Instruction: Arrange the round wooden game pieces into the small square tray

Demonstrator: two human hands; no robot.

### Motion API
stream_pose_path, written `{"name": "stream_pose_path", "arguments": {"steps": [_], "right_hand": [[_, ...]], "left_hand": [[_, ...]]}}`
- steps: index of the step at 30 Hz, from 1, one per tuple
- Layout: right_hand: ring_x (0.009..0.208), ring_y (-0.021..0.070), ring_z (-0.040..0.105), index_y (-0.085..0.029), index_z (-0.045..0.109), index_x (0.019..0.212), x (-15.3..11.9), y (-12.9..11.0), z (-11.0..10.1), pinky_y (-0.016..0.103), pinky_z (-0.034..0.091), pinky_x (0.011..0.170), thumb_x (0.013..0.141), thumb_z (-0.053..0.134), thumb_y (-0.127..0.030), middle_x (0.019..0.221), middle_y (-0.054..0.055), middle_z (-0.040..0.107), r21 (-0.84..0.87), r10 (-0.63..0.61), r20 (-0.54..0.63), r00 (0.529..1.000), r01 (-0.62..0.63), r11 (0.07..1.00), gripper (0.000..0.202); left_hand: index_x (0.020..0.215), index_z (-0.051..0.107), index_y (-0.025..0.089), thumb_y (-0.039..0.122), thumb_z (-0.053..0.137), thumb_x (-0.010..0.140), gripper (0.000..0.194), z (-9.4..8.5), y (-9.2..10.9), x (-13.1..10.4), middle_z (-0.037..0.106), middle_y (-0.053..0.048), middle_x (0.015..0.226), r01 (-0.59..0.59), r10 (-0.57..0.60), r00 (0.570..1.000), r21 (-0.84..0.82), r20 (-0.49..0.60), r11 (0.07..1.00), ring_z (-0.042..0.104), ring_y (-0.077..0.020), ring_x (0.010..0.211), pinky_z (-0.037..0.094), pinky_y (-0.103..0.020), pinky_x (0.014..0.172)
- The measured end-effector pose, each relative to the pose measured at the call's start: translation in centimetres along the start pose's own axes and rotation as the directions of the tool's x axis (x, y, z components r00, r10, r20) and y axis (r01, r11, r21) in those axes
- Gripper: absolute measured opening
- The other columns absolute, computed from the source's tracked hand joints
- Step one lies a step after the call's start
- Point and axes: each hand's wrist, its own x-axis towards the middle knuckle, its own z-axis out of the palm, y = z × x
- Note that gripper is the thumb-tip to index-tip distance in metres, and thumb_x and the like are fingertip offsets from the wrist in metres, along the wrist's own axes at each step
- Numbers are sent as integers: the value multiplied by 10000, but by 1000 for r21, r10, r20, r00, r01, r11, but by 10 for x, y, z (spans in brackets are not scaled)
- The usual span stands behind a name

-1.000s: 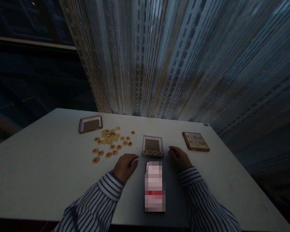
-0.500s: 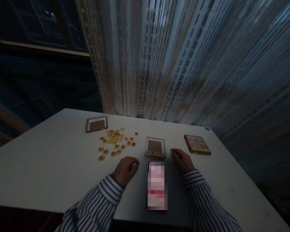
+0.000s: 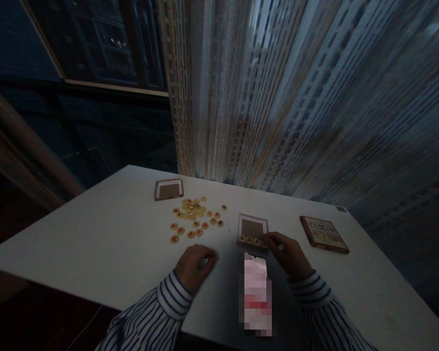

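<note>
A small open box (image 3: 240,229) with pale walls and a brown floor has a row of Chinese chess pieces (image 3: 249,240) standing along its front side. My right hand (image 3: 289,254) reaches to the box's front right corner, fingers drawn together. Its fingertips partly cover the rightmost piece, so whether they grip it is hidden. My left hand (image 3: 193,267) rests on the table, curled closed, thumb against the fingers and nothing visible in it. Beyond it lie many loose round chess pieces (image 3: 193,214), marked red or dark, some heaped and others spread out.
A phone (image 3: 258,297) with a blurred screen lies between my forearms. At the back left is another shallow open tray (image 3: 156,191). A closed patterned box (image 3: 325,235) lies on the right of the white table (image 3: 113,234). A string curtain (image 3: 241,97) hangs behind.
My right hand has moved left, from beside the open box to its front right corner. My left hand keeps its curled pose. The camera view has shifted, so the table appears farther right.
</note>
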Motion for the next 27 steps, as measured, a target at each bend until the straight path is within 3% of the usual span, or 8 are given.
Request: {"name": "stream_pose_path", "arguments": {"steps": [10,20,27], "right_hand": [[616,153,586,-191,621,762,25,-18,16,253,434,559,791,448,-276,702,39,659,-57,-155,134,979,163,985,196],[557,116,495,-182,566,662,49,-40,31,218,359,533,754,451,-189,619,12,568,-82,-290,248,924,318,945,148],[640,142,547,-191,600,741,65,-58,50,244,386,595,782,427,-234,710,30,619,-207,-202,309,929,273,940,182]], "left_hand": [[756,632,183,205,530,760,104,-28,-24,-5,680,-34,696,78,-77,996,15,-40,997,619,-158,668,494,-303,662],[734,629,188,207,545,734,86,-54,-55,-2,683,-40,734,133,-122,986,84,-116,988,620,-173,714,504,-316,689],[743,659,188,244,531,750,140,-68,-79,6,694,-49,771,240,-231,970,152,-75,959,624,-192,744,497,-338,715]]}}
